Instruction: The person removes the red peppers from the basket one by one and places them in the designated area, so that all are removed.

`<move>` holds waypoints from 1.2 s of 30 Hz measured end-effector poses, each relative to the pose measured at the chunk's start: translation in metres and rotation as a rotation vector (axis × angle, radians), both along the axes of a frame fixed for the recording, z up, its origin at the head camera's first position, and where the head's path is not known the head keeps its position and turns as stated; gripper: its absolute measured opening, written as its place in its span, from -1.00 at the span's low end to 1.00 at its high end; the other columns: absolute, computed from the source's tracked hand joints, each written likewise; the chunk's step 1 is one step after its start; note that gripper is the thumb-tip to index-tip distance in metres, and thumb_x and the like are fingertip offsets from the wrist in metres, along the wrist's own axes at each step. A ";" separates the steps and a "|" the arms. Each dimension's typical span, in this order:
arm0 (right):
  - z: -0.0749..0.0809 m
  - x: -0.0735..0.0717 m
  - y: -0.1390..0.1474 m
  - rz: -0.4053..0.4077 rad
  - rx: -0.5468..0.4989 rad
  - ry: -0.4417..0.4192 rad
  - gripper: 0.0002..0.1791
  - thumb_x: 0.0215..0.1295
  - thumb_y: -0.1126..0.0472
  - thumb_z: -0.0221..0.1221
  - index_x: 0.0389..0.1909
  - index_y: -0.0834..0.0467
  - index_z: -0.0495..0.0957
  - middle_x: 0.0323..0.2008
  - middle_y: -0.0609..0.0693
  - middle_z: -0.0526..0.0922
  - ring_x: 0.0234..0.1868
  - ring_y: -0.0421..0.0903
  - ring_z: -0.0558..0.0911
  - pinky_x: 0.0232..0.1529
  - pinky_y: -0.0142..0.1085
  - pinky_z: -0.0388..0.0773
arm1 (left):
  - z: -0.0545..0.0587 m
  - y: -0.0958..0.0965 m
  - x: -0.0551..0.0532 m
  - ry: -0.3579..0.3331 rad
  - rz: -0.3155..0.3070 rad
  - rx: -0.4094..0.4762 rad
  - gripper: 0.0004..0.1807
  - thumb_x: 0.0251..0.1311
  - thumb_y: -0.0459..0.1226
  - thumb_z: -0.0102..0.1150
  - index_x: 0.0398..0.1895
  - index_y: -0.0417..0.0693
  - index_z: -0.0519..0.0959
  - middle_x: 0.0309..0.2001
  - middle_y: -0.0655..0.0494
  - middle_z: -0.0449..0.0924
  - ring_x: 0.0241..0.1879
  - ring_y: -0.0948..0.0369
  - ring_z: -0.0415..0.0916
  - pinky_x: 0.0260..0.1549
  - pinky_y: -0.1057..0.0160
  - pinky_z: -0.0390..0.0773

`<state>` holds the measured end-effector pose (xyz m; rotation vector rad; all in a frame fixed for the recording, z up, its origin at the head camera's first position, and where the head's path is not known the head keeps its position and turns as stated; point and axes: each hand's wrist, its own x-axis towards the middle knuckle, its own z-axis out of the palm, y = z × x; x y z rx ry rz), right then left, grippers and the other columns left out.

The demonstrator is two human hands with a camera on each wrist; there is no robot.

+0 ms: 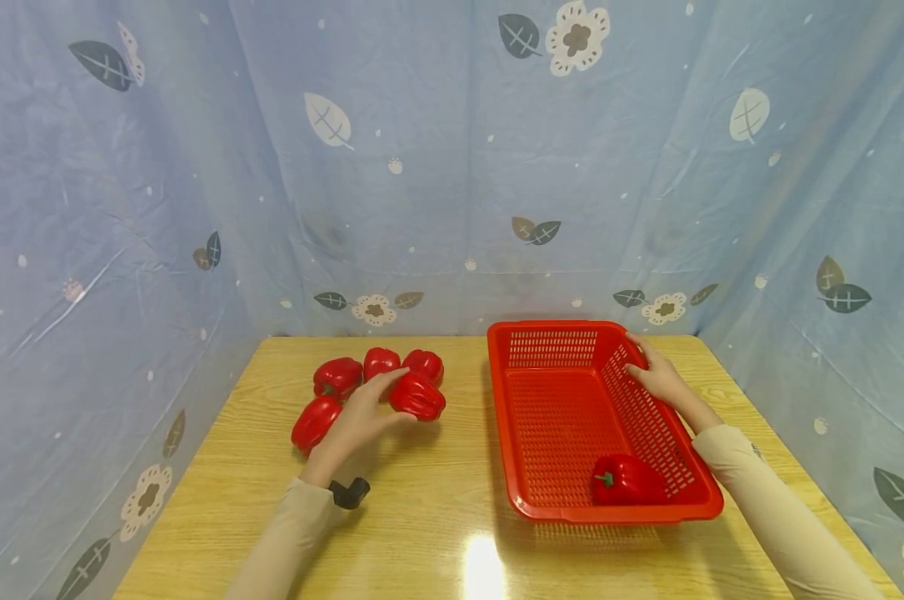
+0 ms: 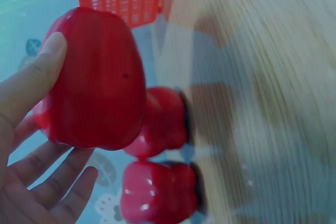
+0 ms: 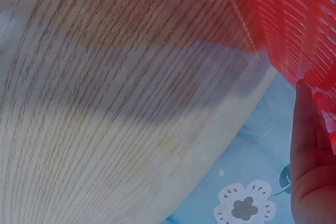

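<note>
My left hand (image 1: pixel 362 421) holds a glossy red bell pepper (image 1: pixel 419 397) a little above the table; in the left wrist view the thumb lies along one side of this pepper (image 2: pixel 97 80). Several more bell peppers (image 1: pixel 317 422) rest on the table around and behind that hand. On the right stands a red plastic basket (image 1: pixel 501 417) with slotted walls. One bell pepper with a green stem (image 1: pixel 630 481) lies in its near right corner. My right hand (image 1: pixel 660 379) grips the basket's right rim towards the far end, and the right wrist view shows a finger (image 3: pixel 305 124) against the outer wall.
The wooden table (image 1: pixel 422 533) reaches back to a blue curtain (image 1: pixel 437 208) printed with leaves and flowers, which also hangs along both sides. A black strap mount (image 1: pixel 350 493) sits at my left wrist, close over the table.
</note>
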<state>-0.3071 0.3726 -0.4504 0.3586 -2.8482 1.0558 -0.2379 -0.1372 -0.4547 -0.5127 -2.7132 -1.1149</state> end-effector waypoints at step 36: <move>0.004 0.003 -0.005 -0.006 -0.006 0.001 -0.34 0.38 0.27 -0.05 0.41 0.27 -0.10 0.22 0.52 0.17 0.10 0.42 0.34 0.06 0.24 0.29 | 0.002 -0.053 0.004 0.043 -0.030 -0.417 -0.19 -0.21 0.04 0.45 0.20 0.00 0.43 0.09 -0.01 0.52 0.08 0.06 0.44 0.12 -0.14 0.27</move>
